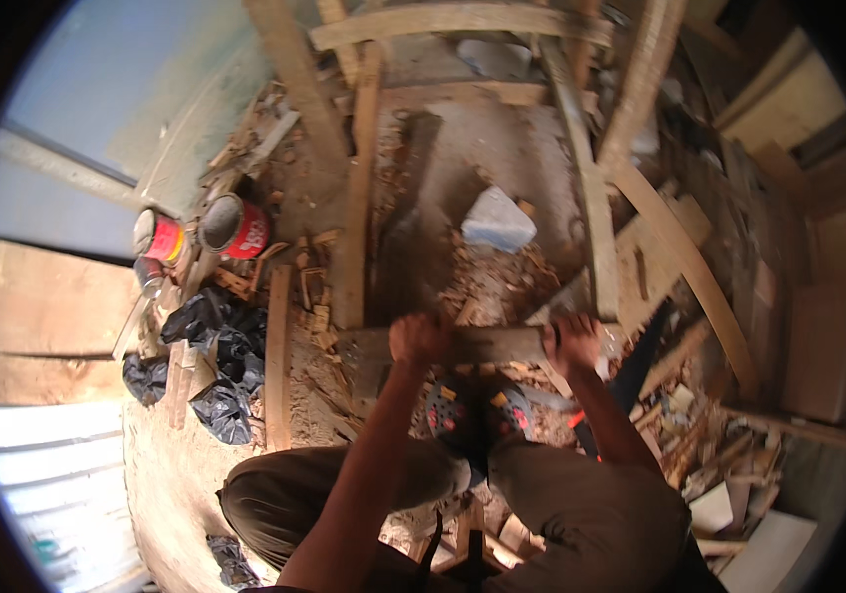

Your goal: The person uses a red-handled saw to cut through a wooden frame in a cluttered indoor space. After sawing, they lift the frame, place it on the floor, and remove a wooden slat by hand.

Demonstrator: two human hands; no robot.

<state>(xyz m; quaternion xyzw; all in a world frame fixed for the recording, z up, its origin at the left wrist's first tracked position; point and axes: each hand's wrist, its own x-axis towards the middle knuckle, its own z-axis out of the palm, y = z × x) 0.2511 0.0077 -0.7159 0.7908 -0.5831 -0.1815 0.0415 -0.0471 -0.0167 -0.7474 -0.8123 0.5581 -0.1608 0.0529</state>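
Observation:
A wooden frame stands in front of me, with a left bar [360,188] and a right bar [586,198] running away from a near wooden rail [497,344]. My left hand [420,339] is closed over the left part of that rail, its fingers curled round the wood. Farther right, my right hand [573,344] grips the same rail close to the right bar. Both palms press from above, and most fingertips are hidden. Below the rail, my feet in dark patterned clogs [446,408] rest between my bent knees.
Inside the frame, a pale block [498,219] lies among wood chips. Two red cans, one nearer [235,226], one farther left [158,235], stand beside black plastic bags [220,346]. A curved plank [690,262] leans at right, near a dark blade-like tool [643,361] and scrap wood [729,474].

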